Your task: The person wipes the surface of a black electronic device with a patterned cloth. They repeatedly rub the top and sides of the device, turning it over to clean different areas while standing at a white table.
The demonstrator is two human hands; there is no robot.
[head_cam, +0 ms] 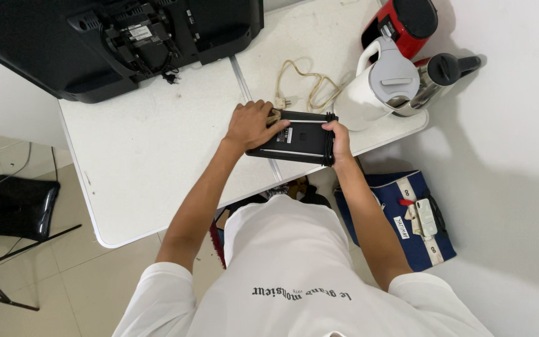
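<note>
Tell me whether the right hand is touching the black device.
Touching: the head view shows the right hand gripping the black device's right edge.

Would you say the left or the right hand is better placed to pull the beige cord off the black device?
Probably the left hand: its fingers rest at the beige cord, while the right hand grips the black device at its far end.

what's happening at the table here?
A person in a white T-shirt stands over a white folding table, holding a flat black device with both hands. The left hand rests on its left end, next to a beige cord that trails across the table; the right hand grips the right edge. A white kettle, a red appliance and a steel kettle sit at the far right corner, a big black appliance at far left.
</note>
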